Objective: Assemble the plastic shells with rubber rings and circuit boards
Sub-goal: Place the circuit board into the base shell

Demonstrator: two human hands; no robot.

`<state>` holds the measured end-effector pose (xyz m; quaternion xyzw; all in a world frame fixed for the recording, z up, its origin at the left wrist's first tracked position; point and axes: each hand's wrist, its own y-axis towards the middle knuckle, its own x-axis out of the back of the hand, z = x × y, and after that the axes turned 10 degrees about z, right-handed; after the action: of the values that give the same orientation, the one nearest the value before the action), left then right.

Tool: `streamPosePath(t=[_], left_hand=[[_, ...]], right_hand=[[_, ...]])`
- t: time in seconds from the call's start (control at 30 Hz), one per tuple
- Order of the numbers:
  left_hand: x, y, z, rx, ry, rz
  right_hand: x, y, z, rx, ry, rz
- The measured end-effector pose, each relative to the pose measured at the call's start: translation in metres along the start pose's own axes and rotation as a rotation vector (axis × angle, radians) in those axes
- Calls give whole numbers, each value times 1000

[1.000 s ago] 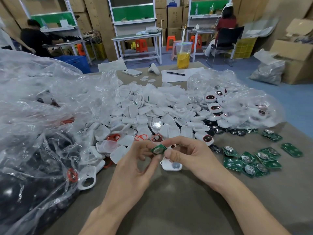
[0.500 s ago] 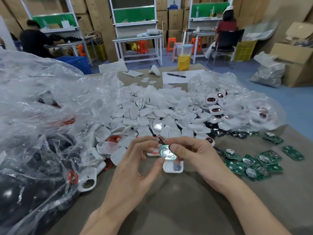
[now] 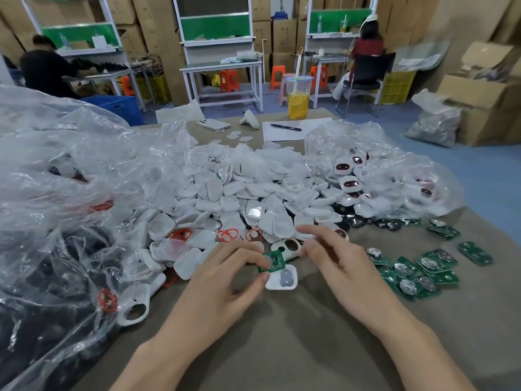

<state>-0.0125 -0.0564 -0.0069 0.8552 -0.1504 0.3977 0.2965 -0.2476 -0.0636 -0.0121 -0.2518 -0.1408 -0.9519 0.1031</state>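
Observation:
My left hand (image 3: 225, 280) pinches a green circuit board (image 3: 271, 261) with a round metal cell, thumb below and fingers on top. Just under it a white shell half (image 3: 283, 279) with a grey pad lies open on the table. My right hand (image 3: 335, 258) hovers to the right with fingers spread and blurred, holding nothing. A white shell with two holes (image 3: 290, 245) lies between the hands. Behind sits a heap of white shells (image 3: 225, 193), with red rubber rings (image 3: 227, 235) at its front edge.
Several green circuit boards (image 3: 417, 272) lie scattered at the right. Crumpled clear plastic bags (image 3: 56, 207) fill the left; another bag (image 3: 394, 176) covers assembled shells at the right. A yellow drink cup (image 3: 298, 97), a phone (image 3: 213, 124) and a pen on paper (image 3: 285, 127) stand at the far edge.
Both hands held the circuit board together before. My right hand has let go and moved right, fingers spread. The left hand keeps the board, lower, over the shell half.

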Motion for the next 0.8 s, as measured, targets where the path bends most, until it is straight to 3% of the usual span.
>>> streamPosePath(t=[0.17, 0.43, 0.8], left_hand=[[-2, 3, 2, -22, 89, 66], [-3, 9, 2, -46, 107, 149], [-6, 6, 2, -17, 64, 176]], right_hand=[[-1, 0, -2, -11, -47, 57], [6, -2, -8, -17, -206, 288], [3, -2, -6, 14, -260, 272]])
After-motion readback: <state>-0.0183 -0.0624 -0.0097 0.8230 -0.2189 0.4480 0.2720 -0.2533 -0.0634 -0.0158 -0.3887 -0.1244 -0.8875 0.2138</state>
